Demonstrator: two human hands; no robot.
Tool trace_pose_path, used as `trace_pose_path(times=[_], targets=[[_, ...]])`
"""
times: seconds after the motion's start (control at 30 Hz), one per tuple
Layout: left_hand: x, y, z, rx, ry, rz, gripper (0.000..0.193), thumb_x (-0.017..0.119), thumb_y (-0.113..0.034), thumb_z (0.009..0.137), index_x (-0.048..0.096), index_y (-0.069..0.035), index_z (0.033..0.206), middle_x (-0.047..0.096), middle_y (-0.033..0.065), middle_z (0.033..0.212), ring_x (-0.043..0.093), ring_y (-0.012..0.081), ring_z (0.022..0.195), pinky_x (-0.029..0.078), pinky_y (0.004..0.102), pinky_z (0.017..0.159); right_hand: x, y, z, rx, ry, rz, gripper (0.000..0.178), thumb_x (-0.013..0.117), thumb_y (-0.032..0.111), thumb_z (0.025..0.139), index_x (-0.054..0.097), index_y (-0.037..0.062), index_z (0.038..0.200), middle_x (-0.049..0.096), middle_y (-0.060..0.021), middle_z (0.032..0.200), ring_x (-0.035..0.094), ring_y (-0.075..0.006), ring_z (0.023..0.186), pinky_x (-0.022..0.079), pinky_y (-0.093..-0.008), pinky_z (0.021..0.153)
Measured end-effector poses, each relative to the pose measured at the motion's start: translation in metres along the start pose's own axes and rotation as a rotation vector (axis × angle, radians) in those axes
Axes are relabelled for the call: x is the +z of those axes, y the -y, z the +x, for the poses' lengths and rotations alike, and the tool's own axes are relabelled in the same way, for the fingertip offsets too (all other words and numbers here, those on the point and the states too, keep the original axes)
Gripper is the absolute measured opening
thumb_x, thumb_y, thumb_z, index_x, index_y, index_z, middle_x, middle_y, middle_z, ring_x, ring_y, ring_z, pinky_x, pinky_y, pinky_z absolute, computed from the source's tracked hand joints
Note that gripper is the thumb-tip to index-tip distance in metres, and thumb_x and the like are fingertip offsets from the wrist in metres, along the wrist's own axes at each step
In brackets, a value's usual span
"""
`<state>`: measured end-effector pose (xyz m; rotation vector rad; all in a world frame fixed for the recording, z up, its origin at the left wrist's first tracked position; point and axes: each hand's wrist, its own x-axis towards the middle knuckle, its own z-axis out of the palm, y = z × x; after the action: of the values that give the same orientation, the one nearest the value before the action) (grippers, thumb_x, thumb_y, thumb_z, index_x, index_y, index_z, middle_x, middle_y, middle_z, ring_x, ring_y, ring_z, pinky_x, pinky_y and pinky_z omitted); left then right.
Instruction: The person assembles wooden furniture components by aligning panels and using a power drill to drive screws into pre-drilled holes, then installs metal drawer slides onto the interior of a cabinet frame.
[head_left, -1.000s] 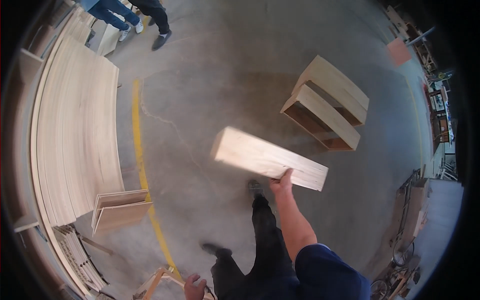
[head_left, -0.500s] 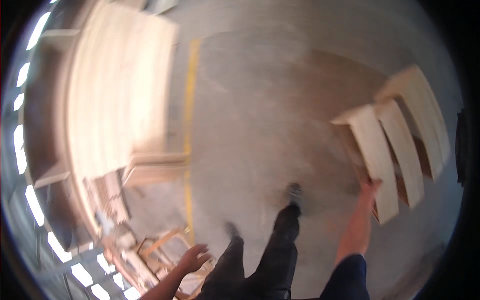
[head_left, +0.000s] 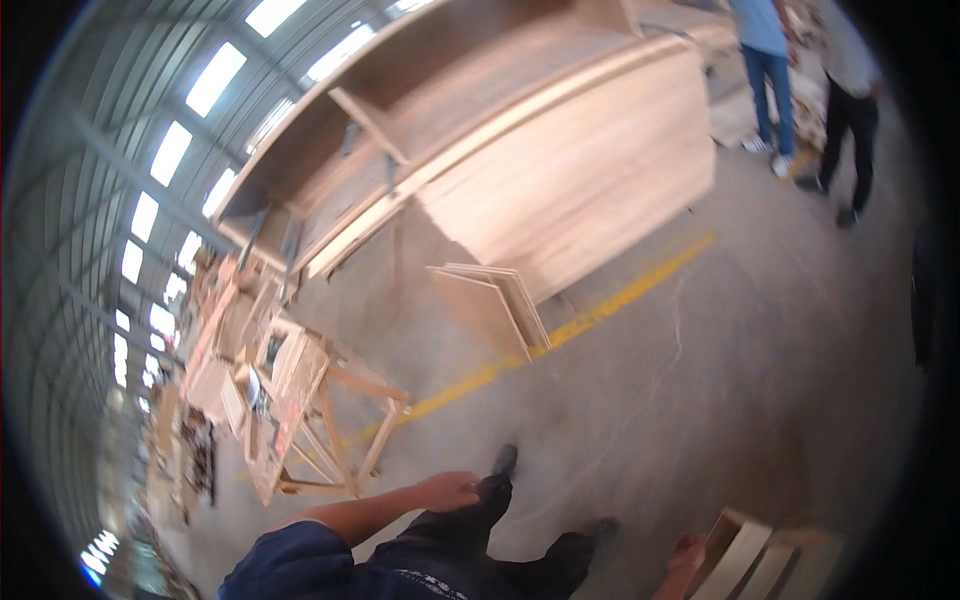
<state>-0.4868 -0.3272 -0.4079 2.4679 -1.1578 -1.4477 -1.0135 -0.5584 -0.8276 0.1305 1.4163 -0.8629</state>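
My left hand (head_left: pixel 452 490) hangs over my left thigh, its fingers loosely extended, with nothing seen in it. At the lower right my right hand (head_left: pixel 686 553) is beside the near left edge of a group of pale wooden box-like pieces (head_left: pixel 745 550), which run out of the lower rim. Blur hides its fingers, and whether they touch the wood I cannot tell.
A long wooden cabinet carcass (head_left: pixel 590 170) stands ahead, with thin panels (head_left: pixel 495 305) leaning at its near corner. A yellow line (head_left: pixel 630 290) crosses the floor. To the left is a wooden trestle (head_left: pixel 335 400) with offcuts. Two people (head_left: pixel 768 85) stand far right.
My view has swung left, so the cabinet now lies ahead and the box-like pieces sit at the lower right. My left hand has come across to my thigh.
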Motion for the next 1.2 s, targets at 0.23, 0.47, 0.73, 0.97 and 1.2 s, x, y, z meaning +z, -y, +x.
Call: trace_pose_path(times=[0.23, 0.47, 0.73, 0.97, 1.2], targets=[[-0.074, 0.139, -0.027, -0.019, -0.206, -0.116, 0.038, 0.061, -0.029, 0.093, 0.06, -0.008, 0.125, 0.068, 0.0141, 0.114, 0.064, 0.0283, 0.11, 0.051, 0.0376, 0.093, 0.314, -0.02, -0.12, -0.043, 0.354, -0.548, 0.025, 0.055, 0.03, 0.097, 0.055, 0.0148, 0.077, 0.055, -0.0007, 0.068, 0.053, -0.0145, 0.062, 0.04, -0.0307, 0.05], [-0.124, 0.311, 0.055, 0.395, -0.728, 0.316, 0.013, 0.047, -0.014, 0.095, 0.059, -0.014, 0.09, 0.062, 0.0147, 0.112, 0.058, 0.031, 0.108, 0.053, 0.0428, 0.089, 0.497, -0.126, -0.259, -0.013, 0.538, -0.864, 0.022, 0.054, 0.026, 0.096, 0.042, 0.02, 0.078, 0.045, 0.0024, 0.065, 0.044, -0.0127, 0.055, 0.035, -0.0273, 0.048], [-0.186, 0.391, -0.032, -0.331, -0.843, -0.977, 0.048, 0.066, -0.028, 0.086, 0.063, 0.0, 0.125, 0.07, 0.0194, 0.109, 0.066, 0.0313, 0.103, 0.052, 0.0388, 0.09, 0.574, -0.285, -0.35, 0.115, 0.727, -1.667, 0.017, 0.057, 0.024, 0.096, 0.058, 0.0074, 0.093, 0.062, -0.0082, 0.075, 0.062, -0.0177, 0.066, 0.05, -0.0298, 0.055], [-0.245, 0.566, -0.067, -0.423, -1.127, -1.216, 0.036, 0.062, -0.016, 0.095, 0.056, -0.001, 0.127, 0.064, 0.0074, 0.095, 0.064, 0.0168, 0.082, 0.055, 0.0334, 0.073, 0.645, -0.366, -0.348, 0.037, 0.848, -1.85, 0.019, 0.052, 0.019, 0.094, 0.06, 0.0075, 0.081, 0.063, -0.0068, 0.077, 0.064, -0.0177, 0.065, 0.05, -0.029, 0.053], [-0.32, 0.891, -0.129, -0.78, -1.45, -1.614, 0.036, 0.06, -0.043, 0.093, 0.056, -0.017, 0.118, 0.063, 0.0069, 0.102, 0.062, 0.0237, 0.087, 0.048, 0.0352, 0.063, 0.702, -0.436, -0.352, -0.358, 0.92, -1.931, 0.025, 0.057, 0.032, 0.091, 0.066, 0.0083, 0.092, 0.066, -0.0035, 0.081, 0.064, -0.0139, 0.07, 0.052, -0.03, 0.057]])
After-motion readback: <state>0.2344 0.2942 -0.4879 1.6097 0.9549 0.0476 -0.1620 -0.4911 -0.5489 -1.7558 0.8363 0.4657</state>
